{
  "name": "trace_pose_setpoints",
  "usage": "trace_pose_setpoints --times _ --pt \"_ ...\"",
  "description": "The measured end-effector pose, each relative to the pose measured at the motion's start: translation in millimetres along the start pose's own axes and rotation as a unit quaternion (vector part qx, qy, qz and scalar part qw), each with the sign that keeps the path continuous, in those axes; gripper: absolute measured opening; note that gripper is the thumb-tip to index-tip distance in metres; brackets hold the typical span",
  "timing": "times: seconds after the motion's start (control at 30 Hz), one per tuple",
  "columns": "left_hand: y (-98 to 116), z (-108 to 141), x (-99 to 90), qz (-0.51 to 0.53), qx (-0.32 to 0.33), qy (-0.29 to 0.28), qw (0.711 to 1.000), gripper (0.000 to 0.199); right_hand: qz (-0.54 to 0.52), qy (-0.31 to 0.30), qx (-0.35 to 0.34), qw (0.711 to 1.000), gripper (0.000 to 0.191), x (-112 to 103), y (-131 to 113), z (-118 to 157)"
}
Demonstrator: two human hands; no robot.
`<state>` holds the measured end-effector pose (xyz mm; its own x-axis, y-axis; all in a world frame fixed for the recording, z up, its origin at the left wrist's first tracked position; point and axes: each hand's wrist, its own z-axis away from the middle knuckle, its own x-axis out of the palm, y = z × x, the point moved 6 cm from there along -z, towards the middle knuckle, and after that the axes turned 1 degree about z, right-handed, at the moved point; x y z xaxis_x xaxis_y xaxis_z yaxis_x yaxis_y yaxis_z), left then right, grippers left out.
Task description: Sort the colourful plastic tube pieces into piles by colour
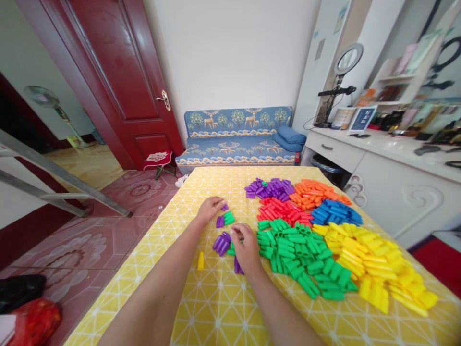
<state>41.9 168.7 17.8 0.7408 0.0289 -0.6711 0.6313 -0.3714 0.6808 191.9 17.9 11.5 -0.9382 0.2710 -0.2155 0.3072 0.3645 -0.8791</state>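
Purple plastic pieces (222,243) look light, stiff (we'd pinch mid-length); whether left hand (210,210) or right hand (247,247) grip pinches any, we can't tell.

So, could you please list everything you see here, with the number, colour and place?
Piles: six, purple, orange, red, blue, green, yellow, toward the table's right
Loose pieces: several, purple and green, around the hands
Lone piece: one, yellow, between the forearms
Tablecloth: one, yellow and white, under the pieces
Sofa: one, blue patterned, beyond the table
Door: one, dark red, left background
Stool: one, red-topped, beside the door
Fan: one, pale, far left
Metal frame: one, grey, left
Red bundle: one, red, lower left
Dresser: one, white, right
Ring light: one, black and white, on the dresser
Small items: many, mixed colours, on the dresser
Left hand: one, bare, at the farthest loose pieces
Right hand: one, bare, at the nearer loose pieces
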Motion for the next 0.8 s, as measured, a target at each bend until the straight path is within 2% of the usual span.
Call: trace_pose_setpoints --times 0.17,0.3,0.43,0.53,0.63,0.7,0.8 --pt "35 23 4.4 0.070 0.114 -0.110 0.985 0.035 0.029 0.004 -0.008 1.000 0.023 -1 2 1" --pt "45 56 -6.4 0.070 0.142 -0.140 0.977 0.040 0.075 0.020 -0.025 0.997 0.032 -1 5 2" --pt "42 87 -12.4 0.055 0.123 -0.111 0.985 0.051 0.107 0.000 -0.026 0.994 0.036 3 9 2" --pt "37 99 -12.3 0.037 0.048 -0.026 0.998 0.043 0.089 -0.008 -0.037 0.995 0.036 4 10 2" --pt "36 106 -7.6 0.028 -0.029 0.045 0.998 0.040 0.054 -0.001 -0.039 0.998 0.036 4 14 2" --pt "37 109 -3.6 0.048 -0.055 0.062 0.995 0.038 0.041 -0.001 -0.038 0.998 0.036 5 16 2" --pt "35 109 -1.1 0.096 -0.055 0.072 0.991 0.034 0.059 -0.005 -0.038 0.998 0.032 4 13 2"
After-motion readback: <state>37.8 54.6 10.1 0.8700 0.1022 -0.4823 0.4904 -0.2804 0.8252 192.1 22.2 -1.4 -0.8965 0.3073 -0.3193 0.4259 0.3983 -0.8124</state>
